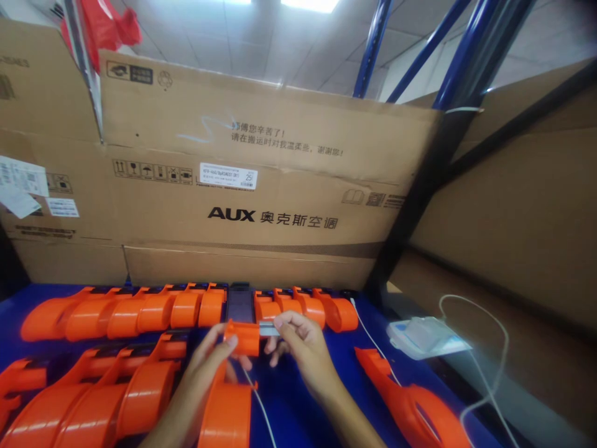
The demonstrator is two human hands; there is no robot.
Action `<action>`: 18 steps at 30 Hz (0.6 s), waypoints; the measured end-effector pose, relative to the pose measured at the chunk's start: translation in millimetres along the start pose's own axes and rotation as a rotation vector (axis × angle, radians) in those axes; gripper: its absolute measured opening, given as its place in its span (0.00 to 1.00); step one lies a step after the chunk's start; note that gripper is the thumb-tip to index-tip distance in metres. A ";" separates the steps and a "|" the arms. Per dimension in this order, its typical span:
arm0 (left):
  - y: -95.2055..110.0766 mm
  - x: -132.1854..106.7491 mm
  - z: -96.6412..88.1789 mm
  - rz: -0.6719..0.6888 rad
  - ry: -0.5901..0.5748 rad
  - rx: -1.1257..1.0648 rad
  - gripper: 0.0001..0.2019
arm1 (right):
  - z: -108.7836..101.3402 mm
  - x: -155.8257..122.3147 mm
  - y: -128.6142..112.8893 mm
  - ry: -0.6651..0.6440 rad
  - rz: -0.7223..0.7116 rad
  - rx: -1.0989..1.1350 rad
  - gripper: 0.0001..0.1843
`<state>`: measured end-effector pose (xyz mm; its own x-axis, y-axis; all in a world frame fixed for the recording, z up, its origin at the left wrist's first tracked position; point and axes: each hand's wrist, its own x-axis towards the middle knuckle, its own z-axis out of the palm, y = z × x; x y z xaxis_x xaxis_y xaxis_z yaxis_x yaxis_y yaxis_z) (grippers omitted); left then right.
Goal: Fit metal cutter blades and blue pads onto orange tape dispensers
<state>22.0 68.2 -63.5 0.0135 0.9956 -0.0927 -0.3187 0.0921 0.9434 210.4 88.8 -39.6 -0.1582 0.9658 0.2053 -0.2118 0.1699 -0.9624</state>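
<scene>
My left hand [208,358] grips the upper end of an orange plastic tape dispenser [228,414], with the thumb on its near face. The round drum of the dispenser hangs below, close to my left forearm. My right hand [298,345] pinches a small grey metal strip [267,329] between thumb and fingers. This strip lies against the right end of the dispenser's upper part; whether it is inside it, I cannot tell. Some fingertips of both hands are hidden behind the parts.
More orange dispensers [153,311] stand in rows on the blue surface [289,410]. A single dispenser [415,404] lies at the right, near a clear plastic case [429,338] and a white cable [485,398]. Behind stand a dark rectangular device [240,303] and a cardboard panel [280,186].
</scene>
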 end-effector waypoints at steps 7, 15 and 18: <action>-1.8 1.8 -2.3 0.058 -0.053 0.039 0.23 | -0.9 -1.3 -2.0 -0.042 0.019 0.058 0.16; 17.4 -23.7 8.3 0.094 -0.035 0.071 0.20 | 0.5 -0.9 -3.8 -0.048 0.015 0.018 0.17; 16.1 -26.1 8.9 0.082 -0.041 0.089 0.23 | 0.7 -1.1 -3.3 -0.055 0.016 0.012 0.17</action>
<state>25.0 43.9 -43.0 0.0303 0.9995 -0.0025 -0.2353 0.0096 0.9719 210.6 87.1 -36.6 -0.2141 0.9563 0.1994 -0.2200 0.1517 -0.9636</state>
